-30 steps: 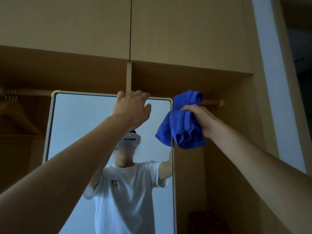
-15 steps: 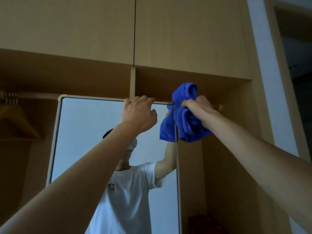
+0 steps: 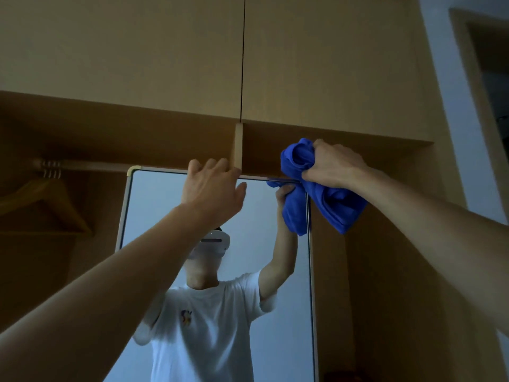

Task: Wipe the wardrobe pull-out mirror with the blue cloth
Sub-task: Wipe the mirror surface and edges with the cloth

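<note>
The tall pull-out mirror with a pale frame stands out of the open wooden wardrobe and reflects a person in a white T-shirt. My left hand grips the middle of the mirror's top edge, fingers curled over it. My right hand is closed on the bunched blue cloth, which is pressed against the mirror's top right corner and hangs down over the right edge.
Closed upper cabinet doors sit above the mirror. A clothes rail with a wooden hanger is at the left inside the wardrobe. The wardrobe's side panel lies close to the right of the mirror, and a white wall beyond it.
My right hand has carried the blue cloth up and left onto the mirror's top right corner. My left hand has stayed on the top edge. The view has tilted upward.
</note>
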